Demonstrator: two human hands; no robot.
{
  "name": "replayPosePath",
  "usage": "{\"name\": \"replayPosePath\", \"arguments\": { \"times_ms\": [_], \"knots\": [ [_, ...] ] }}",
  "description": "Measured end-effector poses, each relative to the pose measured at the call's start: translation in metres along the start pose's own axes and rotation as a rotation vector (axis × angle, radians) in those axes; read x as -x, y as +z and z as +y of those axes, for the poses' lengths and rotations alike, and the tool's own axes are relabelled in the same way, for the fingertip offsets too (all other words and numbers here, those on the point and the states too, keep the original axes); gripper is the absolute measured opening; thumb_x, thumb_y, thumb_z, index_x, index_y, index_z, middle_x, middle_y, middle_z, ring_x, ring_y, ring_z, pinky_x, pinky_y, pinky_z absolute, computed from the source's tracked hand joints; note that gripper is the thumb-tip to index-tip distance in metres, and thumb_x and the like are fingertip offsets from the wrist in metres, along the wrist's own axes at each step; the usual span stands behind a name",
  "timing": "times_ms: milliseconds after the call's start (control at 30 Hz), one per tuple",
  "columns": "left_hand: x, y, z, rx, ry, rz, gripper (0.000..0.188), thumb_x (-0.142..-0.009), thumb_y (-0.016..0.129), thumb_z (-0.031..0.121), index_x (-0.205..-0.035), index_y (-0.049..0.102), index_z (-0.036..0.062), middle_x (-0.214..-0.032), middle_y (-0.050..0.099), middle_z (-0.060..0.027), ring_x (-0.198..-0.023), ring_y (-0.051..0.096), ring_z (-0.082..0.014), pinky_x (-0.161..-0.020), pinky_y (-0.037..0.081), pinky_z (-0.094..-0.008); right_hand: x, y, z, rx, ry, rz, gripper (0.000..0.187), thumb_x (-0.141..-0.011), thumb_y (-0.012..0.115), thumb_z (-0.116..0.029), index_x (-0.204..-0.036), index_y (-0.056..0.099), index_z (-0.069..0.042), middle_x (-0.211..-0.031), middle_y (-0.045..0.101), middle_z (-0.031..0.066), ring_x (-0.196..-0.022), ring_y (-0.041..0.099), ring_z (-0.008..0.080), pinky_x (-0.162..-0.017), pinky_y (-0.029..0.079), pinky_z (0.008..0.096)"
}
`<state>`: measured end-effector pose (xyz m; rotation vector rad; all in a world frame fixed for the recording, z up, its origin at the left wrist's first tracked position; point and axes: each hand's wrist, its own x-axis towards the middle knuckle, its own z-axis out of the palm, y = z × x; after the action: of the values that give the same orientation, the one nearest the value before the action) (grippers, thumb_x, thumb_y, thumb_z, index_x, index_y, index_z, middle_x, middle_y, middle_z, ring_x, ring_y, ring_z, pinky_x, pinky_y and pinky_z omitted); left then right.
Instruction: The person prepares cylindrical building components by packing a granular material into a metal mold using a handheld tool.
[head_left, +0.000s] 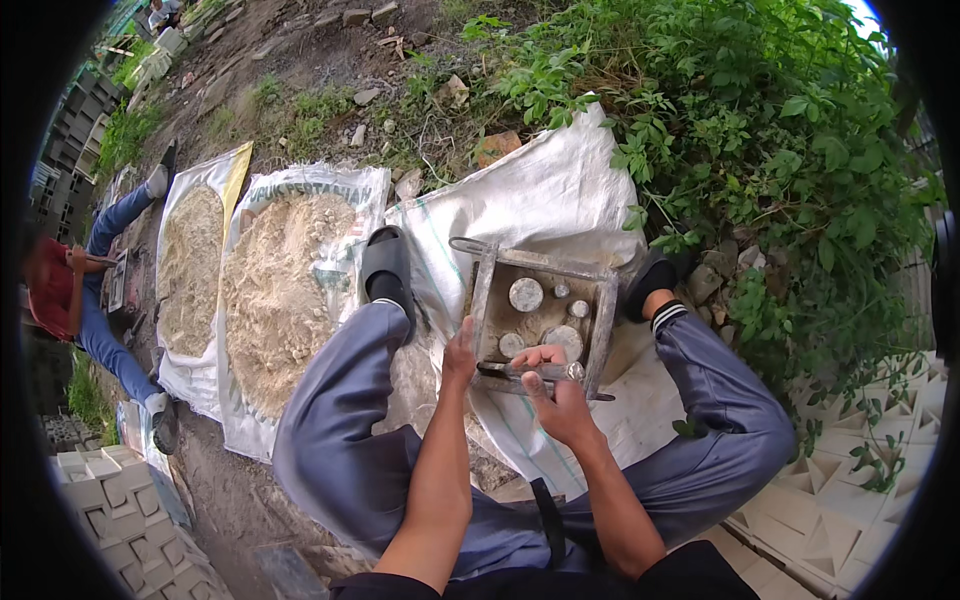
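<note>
"How much room?"
"The white sack [555,185] spreads beyond the rectangular frame [484,298], which sits on it between the feet [386,265], with open space inside."
"And the hands?"
"The left hand [460,352] is at the frame's left side; I can't tell its grip. The right hand [563,408], over the near edge, clamps a rod-like tool [564,371] beside the pale discs [526,294]."

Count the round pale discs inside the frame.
5: large far-left disc, tiny far-right disc, small mid-right disc, small near-left disc, large near-right disc. The right hand may hide others.
</note>
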<state>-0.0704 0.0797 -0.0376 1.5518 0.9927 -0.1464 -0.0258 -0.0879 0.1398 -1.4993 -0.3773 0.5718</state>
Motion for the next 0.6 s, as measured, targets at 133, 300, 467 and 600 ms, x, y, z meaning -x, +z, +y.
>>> {"name": "replayPosePath", "arguments": {
  "times_ms": [133, 300, 467, 600],
  "knots": [
    [0.002, 0.003, -0.001, -0.008, 0.020, -0.001, 0.076, -0.094, 0.034, 0.064, -0.129, 0.056, 0.0001, -0.124, 0.058, -0.0265, -0.121, 0.052, -0.0387, -0.102, 0.037, -0.0380, 0.001, 0.008, 0.003, 0.361, 0.021, 0.086, 0.010, -0.095, 0.055, -0.005, -0.101, 0.048, -0.001, -0.101, 0.062, 0.0123, -0.090, 0.059, 0.0203, -0.080, 0.048, 0.0330],
    [0.004, -0.001, -0.001, -0.027, -0.015, 0.021, 0.076, -0.094, 0.034, 0.064, -0.127, 0.057, -0.0004, -0.122, 0.059, -0.0267, -0.119, 0.053, -0.0387, -0.101, 0.039, -0.0384, 0.020, 0.025, -0.011, 0.363, -0.043, 0.059, 0.016, -0.093, 0.059, -0.006, -0.105, 0.050, -0.003, -0.096, 0.064, 0.0145, -0.088, 0.065, 0.0306, -0.077, 0.050, 0.0359],
    [0.014, 0.003, 0.015, 0.011, 0.042, 0.003, 0.076, -0.094, 0.035, 0.064, -0.125, 0.058, -0.0012, -0.120, 0.061, -0.0263, -0.118, 0.054, -0.0384, -0.100, 0.039, -0.0380, 0.024, 0.021, 0.014, 0.364, -0.165, 0.109, 0.012, -0.094, 0.056, -0.005, -0.104, 0.050, -0.002, -0.097, 0.062, 0.0130, -0.089, 0.063, 0.0261, -0.080, 0.050, 0.0341],
    [0.012, -0.002, 0.011, 0.012, 0.057, 0.077, 0.077, -0.094, 0.035, 0.064, -0.124, 0.059, -0.0021, -0.119, 0.061, -0.0260, -0.117, 0.055, -0.0381, -0.099, 0.040, -0.0372, 0.018, 0.024, -0.013, 0.378, -0.163, 0.097, 0.011, -0.096, 0.053, -0.006, -0.104, 0.048, -0.001, -0.097, 0.061, 0.0118, -0.092, 0.061, 0.0224, -0.082, 0.049, 0.0331]
  ]
}}
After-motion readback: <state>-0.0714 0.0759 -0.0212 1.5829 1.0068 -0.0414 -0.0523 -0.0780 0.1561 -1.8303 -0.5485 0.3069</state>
